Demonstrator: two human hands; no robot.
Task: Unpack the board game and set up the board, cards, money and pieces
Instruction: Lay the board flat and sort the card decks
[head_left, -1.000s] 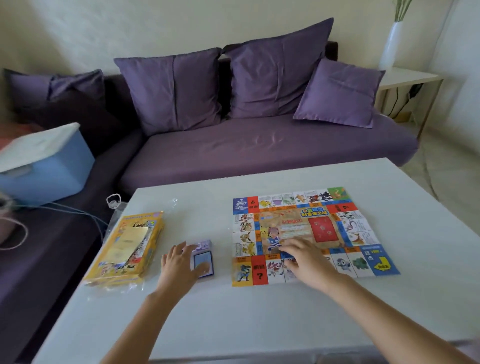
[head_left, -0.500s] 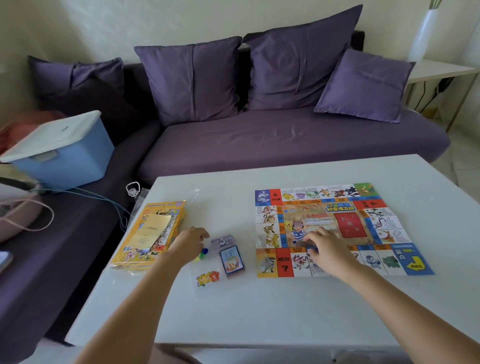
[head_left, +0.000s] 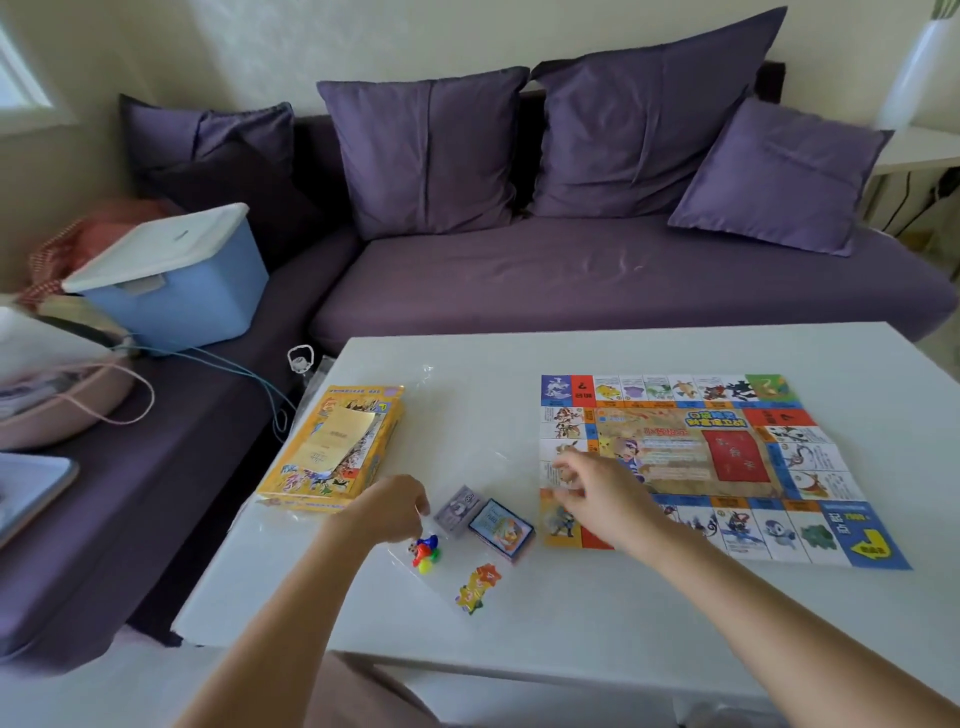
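Note:
The unfolded game board (head_left: 727, 457) lies flat on the right half of the white table (head_left: 597, 623). The yellow game box (head_left: 332, 447) sits at the table's left edge with a paper sheet on top. Two card decks, one purple (head_left: 460, 512) and one blue (head_left: 501, 530), lie between box and board. My left hand (head_left: 387, 512) pinches the top of a clear bag holding small coloured pieces (head_left: 426, 553) and printed tokens (head_left: 478, 587). My right hand (head_left: 597, 499) hovers over the board's left edge, fingers loosely curled, holding nothing.
A purple sofa (head_left: 597, 280) with several cushions runs behind and left of the table. A blue storage bin (head_left: 176, 280) with a white lid and cables sit on its left section. Clear plastic wrap (head_left: 431, 374) lies on the table behind the box.
My left hand left the blue deck and took hold of the bag of pieces. My right hand lifted off the board's front and drifted left. The camera view shifted left.

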